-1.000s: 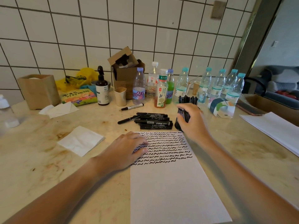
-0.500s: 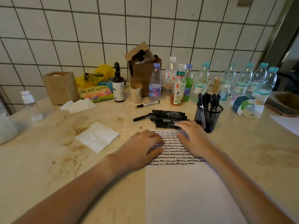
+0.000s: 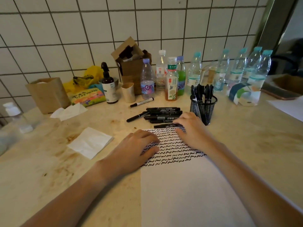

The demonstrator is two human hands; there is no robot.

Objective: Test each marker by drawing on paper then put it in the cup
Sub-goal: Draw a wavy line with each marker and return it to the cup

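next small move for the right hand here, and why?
Probably close the right hand on the nearest marker in the pile above the paper and lift it. Its fingertips already reach that marker, it grips nothing yet, and the left hand lies flat on the sheet. The mesh cup already has markers standing in it.

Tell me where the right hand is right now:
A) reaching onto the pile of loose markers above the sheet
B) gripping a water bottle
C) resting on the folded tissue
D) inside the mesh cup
A: the right hand lies over the top of the paper with its fingertips on the nearest of the loose markers, just left of the mesh cup.
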